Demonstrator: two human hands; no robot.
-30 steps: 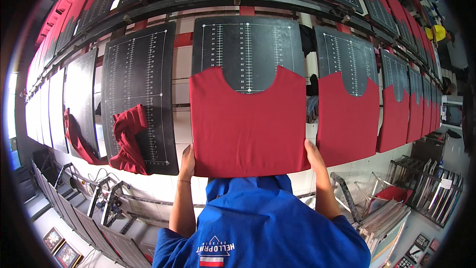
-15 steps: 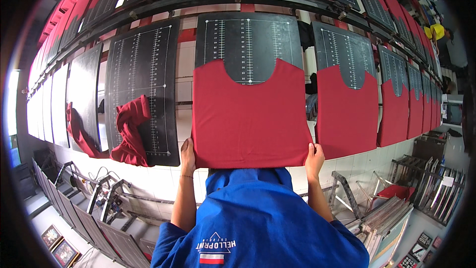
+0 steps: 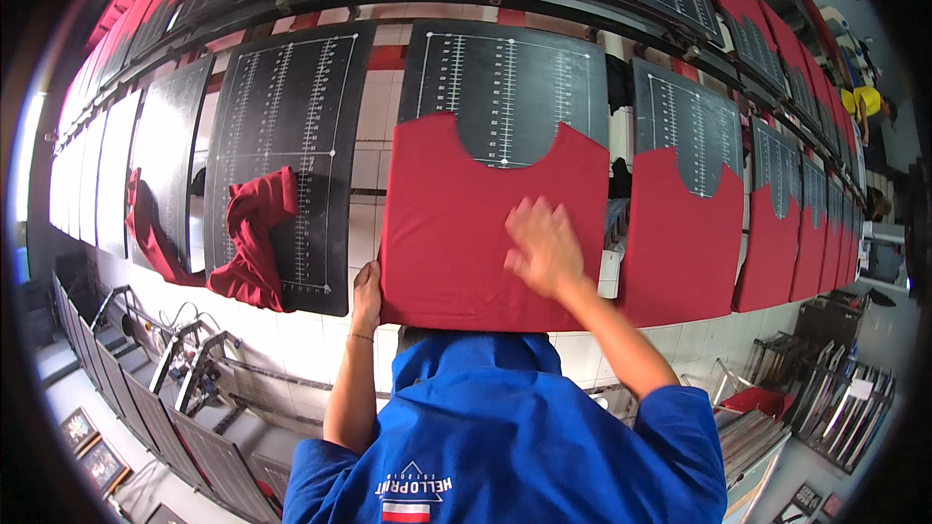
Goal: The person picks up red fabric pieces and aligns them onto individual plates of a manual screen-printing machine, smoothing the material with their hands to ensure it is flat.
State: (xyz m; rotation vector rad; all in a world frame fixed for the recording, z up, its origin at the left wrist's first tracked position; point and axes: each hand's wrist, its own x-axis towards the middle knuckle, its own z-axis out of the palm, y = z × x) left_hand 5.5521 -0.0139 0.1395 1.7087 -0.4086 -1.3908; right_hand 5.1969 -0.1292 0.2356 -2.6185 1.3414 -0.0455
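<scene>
A dark red fabric panel [image 3: 451, 233] with a scooped neckline lies spread over a black board [image 3: 544, 78] marked with white measuring lines. My left hand [image 3: 366, 296] pinches the panel's near left edge, its fingertips partly hidden beneath. Over the middle right of the panel, my right hand [image 3: 544, 247] is held flat with its fingers outstretched, slightly smeared by motion. Whether its palm touches the cloth I cannot tell.
On the board [image 3: 282, 87] to the left lies a crumpled red cloth piece [image 3: 254, 233]. More boards with red panels [image 3: 680, 243] line up to the right and beyond a dark rail [image 3: 437, 5]. Racks of frames [image 3: 845, 398] stand at lower right. Another person [image 3: 864, 102] is at far right.
My right hand has let go of the panel's near right corner and moved inward over the cloth, fingers extended. My left hand stays at the left edge. The view has tilted slightly.
</scene>
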